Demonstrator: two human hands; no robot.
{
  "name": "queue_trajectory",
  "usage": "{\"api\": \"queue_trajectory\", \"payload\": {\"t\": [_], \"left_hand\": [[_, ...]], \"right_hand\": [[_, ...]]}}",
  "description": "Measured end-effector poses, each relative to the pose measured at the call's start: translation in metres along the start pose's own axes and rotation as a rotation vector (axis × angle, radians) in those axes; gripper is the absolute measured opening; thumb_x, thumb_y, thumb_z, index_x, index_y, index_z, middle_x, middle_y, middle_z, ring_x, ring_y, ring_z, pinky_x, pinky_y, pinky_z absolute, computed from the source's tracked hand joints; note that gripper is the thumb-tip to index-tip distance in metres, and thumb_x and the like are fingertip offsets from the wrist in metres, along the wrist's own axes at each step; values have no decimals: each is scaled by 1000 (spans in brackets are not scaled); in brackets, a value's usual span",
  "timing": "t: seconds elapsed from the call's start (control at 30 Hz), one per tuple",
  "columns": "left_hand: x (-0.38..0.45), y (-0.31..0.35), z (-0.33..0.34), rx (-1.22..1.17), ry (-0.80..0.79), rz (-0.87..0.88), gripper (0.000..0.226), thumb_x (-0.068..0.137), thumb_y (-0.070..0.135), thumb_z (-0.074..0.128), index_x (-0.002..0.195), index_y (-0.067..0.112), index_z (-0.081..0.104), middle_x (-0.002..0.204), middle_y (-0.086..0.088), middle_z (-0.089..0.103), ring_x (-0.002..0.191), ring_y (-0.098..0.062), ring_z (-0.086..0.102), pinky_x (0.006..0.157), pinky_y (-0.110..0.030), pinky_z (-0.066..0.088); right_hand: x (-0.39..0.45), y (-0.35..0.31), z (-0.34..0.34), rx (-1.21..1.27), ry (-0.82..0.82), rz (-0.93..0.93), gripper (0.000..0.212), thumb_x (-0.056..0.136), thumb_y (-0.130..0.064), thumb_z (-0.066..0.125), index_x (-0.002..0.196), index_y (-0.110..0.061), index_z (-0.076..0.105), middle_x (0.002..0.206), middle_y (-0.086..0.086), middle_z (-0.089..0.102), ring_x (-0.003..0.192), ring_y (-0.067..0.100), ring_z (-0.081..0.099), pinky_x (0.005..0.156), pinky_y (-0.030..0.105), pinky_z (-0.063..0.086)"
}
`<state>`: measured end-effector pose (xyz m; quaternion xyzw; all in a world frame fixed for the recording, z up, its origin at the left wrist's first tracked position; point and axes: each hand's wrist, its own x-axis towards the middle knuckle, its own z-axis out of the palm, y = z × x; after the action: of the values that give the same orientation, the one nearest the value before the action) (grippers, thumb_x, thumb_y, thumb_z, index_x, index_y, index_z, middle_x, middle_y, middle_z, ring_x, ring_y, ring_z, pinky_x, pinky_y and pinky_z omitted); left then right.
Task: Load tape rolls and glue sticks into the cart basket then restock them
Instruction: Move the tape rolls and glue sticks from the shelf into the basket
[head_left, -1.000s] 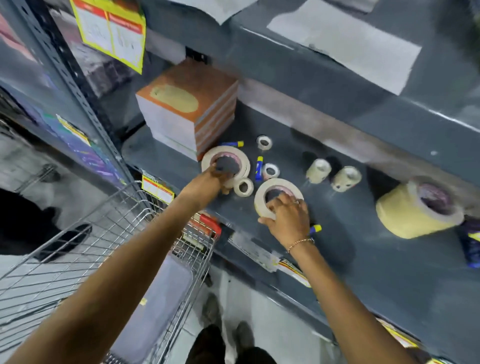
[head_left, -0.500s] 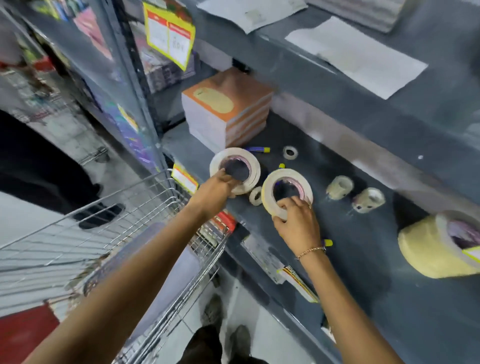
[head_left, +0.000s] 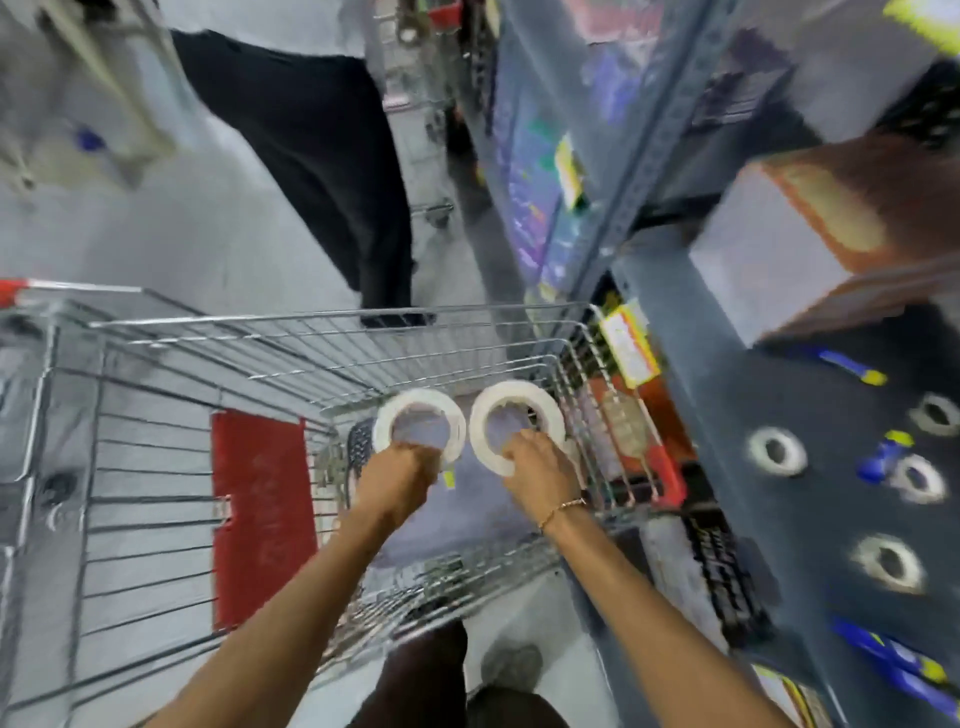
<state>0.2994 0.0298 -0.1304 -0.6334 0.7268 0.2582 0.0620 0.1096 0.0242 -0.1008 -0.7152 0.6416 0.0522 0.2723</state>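
You're holding rolls over basket: left hand gripping one, right hand gripping other. Lowering before releasing advised.

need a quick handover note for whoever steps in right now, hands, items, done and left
Left hand: shut on the left tape roll, held over the cart basket.
Right hand: shut on the right tape roll, also over the basket.
Neither roll is released yet.
On the shelf: at least four small tape rolls and several glue sticks.
Done: two big rolls carried to the cart.
Left: drop them, load the rest, then restock.
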Motion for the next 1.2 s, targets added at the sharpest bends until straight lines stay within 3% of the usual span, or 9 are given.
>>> {"api": "queue_trajectory", "payload": {"t": [0.07,0.23,0.37,0.47,0.57,0.77,0.93,1.07,1.2], "left_hand": [[14,-25,31,17,-138,-69,19,84,17,53,100,20,63,106,-13,69,100,-36,63,76,-37,51],[73,-63,103,-33,-249,-121,22,83,12,54,101,14,66,106,-17,69,99,-38,64,78,-39,52],[117,-82,147,-147,-226,-137,24,87,13,54,108,14,65,111,-19,67,103,-38,62,82,-38,50],[131,-87,165,-163,-137,-100,19,84,14,58,102,9,64,106,-21,67,99,-40,63,74,-40,49],[133,-91,178,-183,-76,-51,23,85,6,55,107,10,61,115,-13,60,111,-32,53,77,-39,43],[125,-88,172,-226,-37,-41,47,82,1,62,125,15,51,125,-6,53,118,-25,47,84,-32,47],[113,-35,103,-322,151,7,42,83,12,68,122,2,56,121,-19,56,113,-36,52,93,-40,45],[87,59,18,-341,382,242,21,89,6,54,107,-1,62,99,-22,62,93,-38,57,77,-40,46],[47,167,-37,-336,424,520,31,87,0,47,116,6,57,100,-20,60,93,-36,55,77,-39,42]], "right_hand": [[42,-3,27,-128,-256,20,11,85,-3,58,93,-3,65,100,22,63,104,35,60,82,42,51],[127,17,96,-281,-492,53,38,92,-4,52,129,-1,52,137,18,53,127,31,50,103,40,44],[176,30,136,-274,-431,68,37,96,-3,41,132,0,50,141,18,48,129,26,48,107,35,41],[190,39,151,-305,-196,58,13,79,-5,67,90,2,68,106,26,69,98,22,69,81,26,55],[188,43,159,-367,-365,51,30,88,5,45,113,-1,61,124,21,60,121,28,53,97,37,49],[174,43,153,-436,-329,-51,41,87,8,42,127,3,48,133,21,48,130,32,40,109,40,38],[130,17,91,-226,-190,-12,35,89,1,45,122,-6,53,123,19,59,111,36,58,87,42,50],[47,28,16,43,185,141,22,89,-11,54,109,-15,62,108,12,69,100,34,64,78,40,53],[-62,64,-58,237,602,230,9,83,-15,62,87,-14,70,91,13,74,85,32,67,74,40,55]]}}
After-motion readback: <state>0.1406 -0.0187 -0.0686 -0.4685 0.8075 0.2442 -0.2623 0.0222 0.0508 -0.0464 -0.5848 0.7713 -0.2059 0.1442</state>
